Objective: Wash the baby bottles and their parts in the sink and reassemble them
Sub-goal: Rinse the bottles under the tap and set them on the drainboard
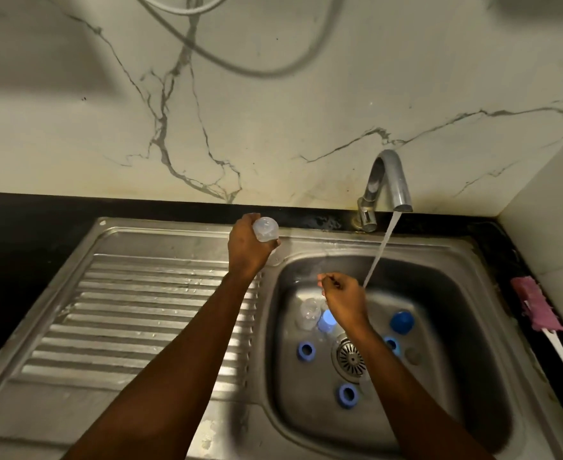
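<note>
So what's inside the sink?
A clear bottle, a blue cap, blue rings at left, front and right, the drain, and falling water. The right arm covers part of the drain and the right ring; anything under it cannot be seen.

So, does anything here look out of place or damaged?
Nothing broken. Bottle parts lie scattered in the sink: blue rings round the drain, and a clear bottle. A pale, flaky patch marks the front rim, perhaps wear.

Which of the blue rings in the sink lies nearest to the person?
The blue ring just in front of the drain strainer. The left ring and the right ring lie farther back, beside the strainer.
</note>
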